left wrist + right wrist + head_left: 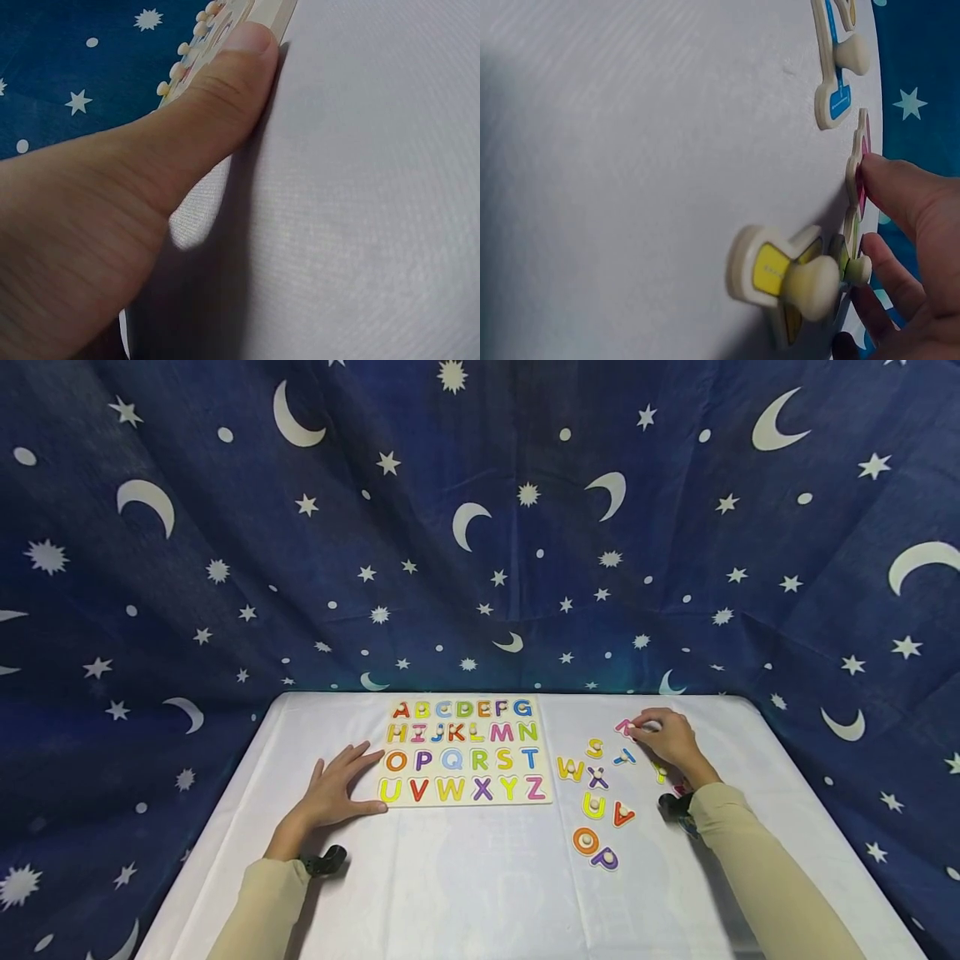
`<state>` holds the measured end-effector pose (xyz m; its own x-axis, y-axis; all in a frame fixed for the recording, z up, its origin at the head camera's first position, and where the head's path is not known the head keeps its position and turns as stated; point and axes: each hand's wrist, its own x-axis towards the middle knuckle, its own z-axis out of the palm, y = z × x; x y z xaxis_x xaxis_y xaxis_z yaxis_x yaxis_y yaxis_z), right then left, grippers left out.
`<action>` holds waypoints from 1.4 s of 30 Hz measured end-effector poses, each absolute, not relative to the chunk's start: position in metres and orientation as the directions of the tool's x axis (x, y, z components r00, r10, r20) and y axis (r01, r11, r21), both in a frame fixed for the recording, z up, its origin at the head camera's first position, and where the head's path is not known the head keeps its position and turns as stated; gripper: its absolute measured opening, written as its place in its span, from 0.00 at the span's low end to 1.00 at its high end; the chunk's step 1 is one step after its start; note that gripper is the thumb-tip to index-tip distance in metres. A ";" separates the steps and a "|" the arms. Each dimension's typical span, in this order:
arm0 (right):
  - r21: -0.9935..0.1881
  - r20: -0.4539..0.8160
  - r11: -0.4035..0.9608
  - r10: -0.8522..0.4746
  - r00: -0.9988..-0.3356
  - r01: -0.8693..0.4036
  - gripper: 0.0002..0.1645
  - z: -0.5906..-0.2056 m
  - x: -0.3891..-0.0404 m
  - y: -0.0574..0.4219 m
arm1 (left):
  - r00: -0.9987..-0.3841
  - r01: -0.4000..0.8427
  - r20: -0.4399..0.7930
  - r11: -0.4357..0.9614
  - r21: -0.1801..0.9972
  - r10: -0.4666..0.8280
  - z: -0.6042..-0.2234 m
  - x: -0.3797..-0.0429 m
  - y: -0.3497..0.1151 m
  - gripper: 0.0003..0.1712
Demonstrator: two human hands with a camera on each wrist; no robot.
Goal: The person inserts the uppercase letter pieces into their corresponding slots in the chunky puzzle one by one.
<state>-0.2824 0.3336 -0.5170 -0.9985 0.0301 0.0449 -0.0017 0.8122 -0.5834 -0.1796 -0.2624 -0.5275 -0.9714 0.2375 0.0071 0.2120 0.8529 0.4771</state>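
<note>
A wooden alphabet board (465,772) lies flat on the table, with knobbed letters in its upper rows. At its left side my left hand (335,789) rests with fingers spread, the thumb (240,67) touching the board's near edge in the left wrist view. My right hand (669,741) pinches a pink letter piece (622,726) at the far right; the fingers partly cover it. In the right wrist view that pink piece (862,187) stays low at the table surface. Close by lie a blue T (624,757) and a yellow Y (659,772), the Y beneath the hand.
Several loose knobbed letters lie right of the board, including a yellow W (570,769), purple X (597,777), red V (623,814), orange O (586,842) and purple P (604,858). A starry blue curtain (420,527) hangs behind the white table (465,885).
</note>
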 end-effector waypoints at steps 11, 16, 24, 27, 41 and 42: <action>-0.624 0.128 0.776 -0.008 -0.992 -0.087 0.10 -0.511 -0.287 0.317 | -0.974 0.199 -0.001 0.853 0.482 0.228 -0.525 -0.178 -0.263 0.58; -0.660 0.178 0.736 -0.040 -0.983 -0.150 0.11 -0.501 -0.291 0.293 | -0.974 0.200 0.003 0.855 0.479 0.227 -0.526 -0.179 -0.263 0.58; -0.735 0.223 0.631 -0.121 -0.967 -0.248 0.11 -0.489 -0.293 0.242 | -0.972 0.211 0.012 0.852 0.480 0.234 -0.526 -0.181 -0.264 0.58; -0.753 0.201 0.613 -0.134 -0.970 -0.240 0.10 -0.489 -0.292 0.223 | -0.971 0.214 0.013 0.849 0.483 0.238 -0.526 -0.180 -0.263 0.58; -0.797 0.132 0.562 -0.197 -0.972 -0.222 0.09 -0.502 -0.291 0.148 | -0.972 0.212 0.010 0.849 0.485 0.237 -0.526 -0.178 -0.262 0.58; -0.798 0.131 0.561 -0.194 -0.972 -0.219 0.09 -0.504 -0.291 0.145 | -0.971 0.213 0.010 0.848 0.485 0.238 -0.526 -0.178 -0.262 0.57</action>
<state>-0.2909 0.1450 -0.5040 -0.9723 -0.1937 0.1308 -0.2191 0.5609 -0.7983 -0.1782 -0.2617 -0.5255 -0.9712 0.2380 0.0104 0.2130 0.8481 0.4851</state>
